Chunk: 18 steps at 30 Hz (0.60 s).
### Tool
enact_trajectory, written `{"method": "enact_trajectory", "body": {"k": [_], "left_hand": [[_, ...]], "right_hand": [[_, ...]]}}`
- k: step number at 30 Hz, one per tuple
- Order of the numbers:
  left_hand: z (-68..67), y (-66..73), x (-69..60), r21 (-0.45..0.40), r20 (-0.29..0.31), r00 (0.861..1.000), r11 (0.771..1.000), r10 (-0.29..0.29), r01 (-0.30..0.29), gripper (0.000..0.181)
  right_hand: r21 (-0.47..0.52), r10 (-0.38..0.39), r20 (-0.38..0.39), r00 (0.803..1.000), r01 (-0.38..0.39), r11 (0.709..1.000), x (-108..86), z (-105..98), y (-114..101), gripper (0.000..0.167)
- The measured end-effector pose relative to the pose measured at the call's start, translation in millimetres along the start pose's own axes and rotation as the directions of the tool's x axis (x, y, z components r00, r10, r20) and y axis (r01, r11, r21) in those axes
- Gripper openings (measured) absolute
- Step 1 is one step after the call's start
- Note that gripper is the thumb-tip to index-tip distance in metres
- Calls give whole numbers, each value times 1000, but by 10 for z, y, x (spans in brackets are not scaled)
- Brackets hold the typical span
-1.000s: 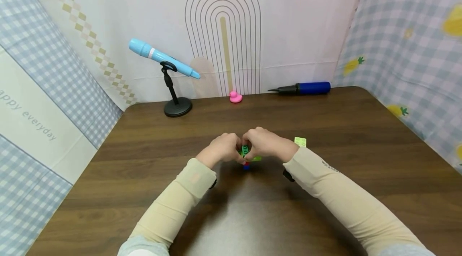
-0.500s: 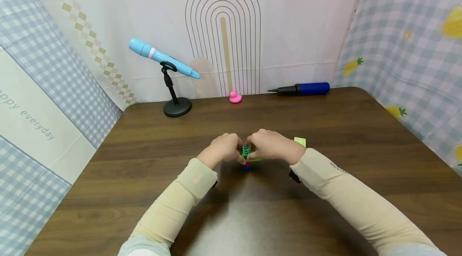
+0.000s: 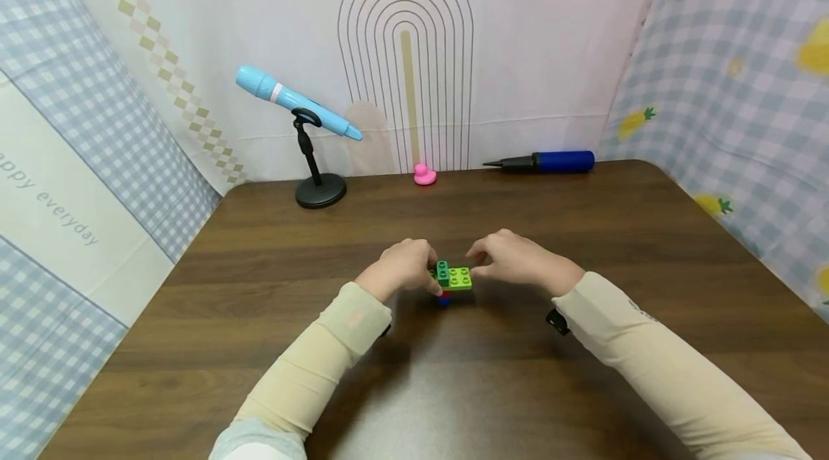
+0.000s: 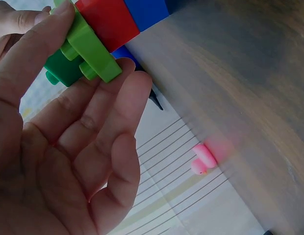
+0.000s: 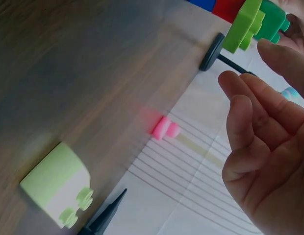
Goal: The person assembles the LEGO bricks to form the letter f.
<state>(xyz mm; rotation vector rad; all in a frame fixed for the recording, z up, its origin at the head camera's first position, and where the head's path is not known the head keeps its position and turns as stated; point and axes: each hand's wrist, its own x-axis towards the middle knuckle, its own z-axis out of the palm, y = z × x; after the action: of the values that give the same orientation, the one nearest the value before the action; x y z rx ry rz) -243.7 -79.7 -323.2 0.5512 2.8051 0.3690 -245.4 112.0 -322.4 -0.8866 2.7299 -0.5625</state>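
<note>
A small stack of toy building bricks stands mid-table: blue (image 3: 443,301) at the bottom, red (image 4: 109,23) above it, then a wide lime green brick (image 3: 461,278), topped by a dark green brick (image 3: 442,273). My left hand (image 3: 403,267) pinches the lime green brick at its left side, thumb on the near edge. Just off the stack's right side, my right hand (image 3: 514,258) holds nothing, its fingers loosely bent and apart from the bricks. A pale green brick (image 5: 56,183) lies on the table to the right; in the head view my right hand almost covers it.
Along the back edge of the wooden table (image 3: 414,388) are a blue microphone (image 3: 298,101) on a black stand (image 3: 320,191), a pink duck (image 3: 424,175) and a blue hand pump (image 3: 563,161). A patterned cloth (image 3: 537,50) hangs behind.
My right hand has let go of the bricks and moved right, uncovering the lime green brick's right part. The left hand keeps its hold on the stack.
</note>
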Motion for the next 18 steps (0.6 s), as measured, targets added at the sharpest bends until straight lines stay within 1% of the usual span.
{"method": "enact_trajectory", "body": {"k": [5,10,15,18], "left_hand": [[2,3,-12,5,3,1000,1000,-7,7,28],[4,4,-17,10,8,1000,1000,-4,4,26],[9,-9,0,0,8,1000,1000,-3,3,26],[9,-10,8,-2,9,1000,1000,-6,6,27]], "right_hand": [[-1,10,-15,1000,-10,1000,-34,-7,88,31],[-34,30,-24,999,-31,999,-80,-20,206,30],[-84,90,-23,996,-91,992,-117,-68,329,27],[-131,131,-39,991,-135,982,-137,-88,405,28]]}}
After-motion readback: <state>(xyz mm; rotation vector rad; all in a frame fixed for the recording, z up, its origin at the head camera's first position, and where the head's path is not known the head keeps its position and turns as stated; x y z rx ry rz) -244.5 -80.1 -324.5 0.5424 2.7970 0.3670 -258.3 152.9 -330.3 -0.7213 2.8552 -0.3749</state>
